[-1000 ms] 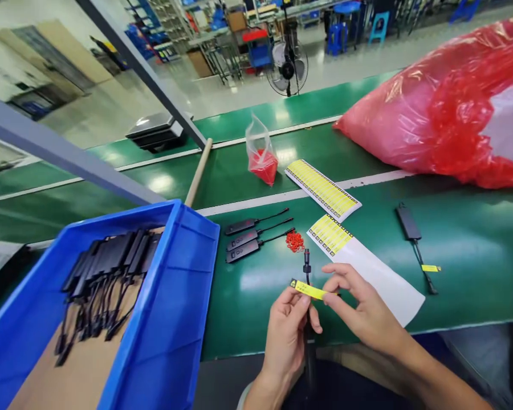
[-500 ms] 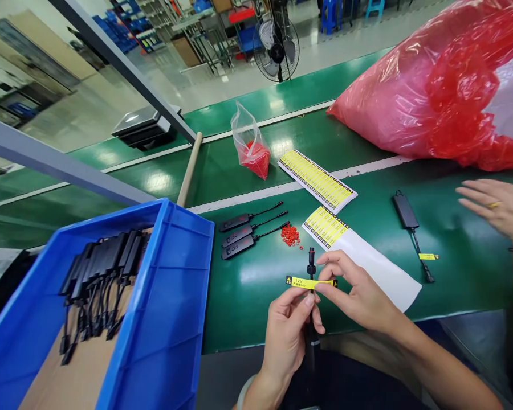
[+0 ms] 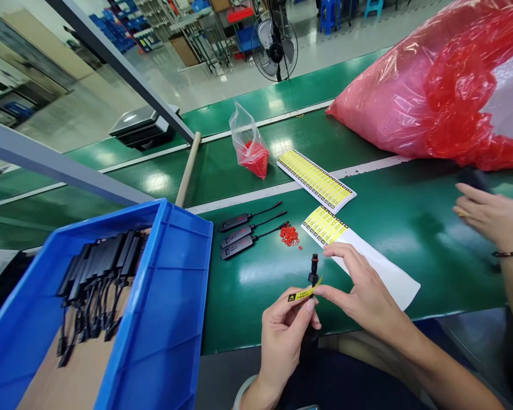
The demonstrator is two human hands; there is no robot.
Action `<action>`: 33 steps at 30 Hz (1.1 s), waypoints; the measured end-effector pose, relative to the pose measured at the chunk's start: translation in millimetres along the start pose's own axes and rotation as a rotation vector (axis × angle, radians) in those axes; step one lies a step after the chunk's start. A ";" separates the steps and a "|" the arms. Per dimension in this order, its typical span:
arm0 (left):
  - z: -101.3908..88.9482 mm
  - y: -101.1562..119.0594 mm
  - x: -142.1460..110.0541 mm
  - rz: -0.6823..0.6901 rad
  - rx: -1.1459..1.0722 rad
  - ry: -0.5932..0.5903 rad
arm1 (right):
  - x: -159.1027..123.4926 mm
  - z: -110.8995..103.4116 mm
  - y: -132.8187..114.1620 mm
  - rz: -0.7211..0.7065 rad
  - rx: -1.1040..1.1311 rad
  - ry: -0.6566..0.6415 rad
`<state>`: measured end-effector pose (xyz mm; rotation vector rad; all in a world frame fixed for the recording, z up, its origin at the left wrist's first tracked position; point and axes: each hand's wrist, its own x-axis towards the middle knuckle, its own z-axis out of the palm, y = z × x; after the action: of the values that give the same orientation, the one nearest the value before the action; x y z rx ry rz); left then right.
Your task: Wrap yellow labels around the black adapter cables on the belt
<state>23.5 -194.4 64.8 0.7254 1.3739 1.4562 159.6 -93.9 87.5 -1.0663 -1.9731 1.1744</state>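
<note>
My left hand (image 3: 284, 336) is closed around a black cable with a round plug (image 3: 314, 266) pointing up, a red ring near its tip. A yellow 12V label (image 3: 301, 294) sits across the cable at my left fingertips, its right end bent upward. Against that bent end rests the thumb of my right hand (image 3: 363, 290); its index finger is raised and apart from the thumb. The cable's lower part is hidden behind my left hand. Beyond my hands lie small red rings (image 3: 289, 234) and black controllers with cables (image 3: 238, 247).
A blue bin (image 3: 177, 273) at left holds several black controllers (image 3: 98, 262). Label sheets (image 3: 318, 181) (image 3: 376, 273) lie mid-table. A clear bag of red rings (image 3: 254, 156) and a large red bag (image 3: 410, 102) stand behind. A co-worker's hand (image 3: 487, 216) is at right, by a blurred dark object.
The label has gone from flat to bent at its right end, and my right index finger has lifted. The co-worker's hand has shifted; the labelled controller at right has left its spot.
</note>
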 end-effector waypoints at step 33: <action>-25.2 43.7 15.4 0.282 0.351 -0.062 | -9.2 11.4 -7.1 0.182 0.619 -0.137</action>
<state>-15.3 -185.4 99.3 1.2195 1.5445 1.4043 152.6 -108.6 88.1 -0.8562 -1.4562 1.8389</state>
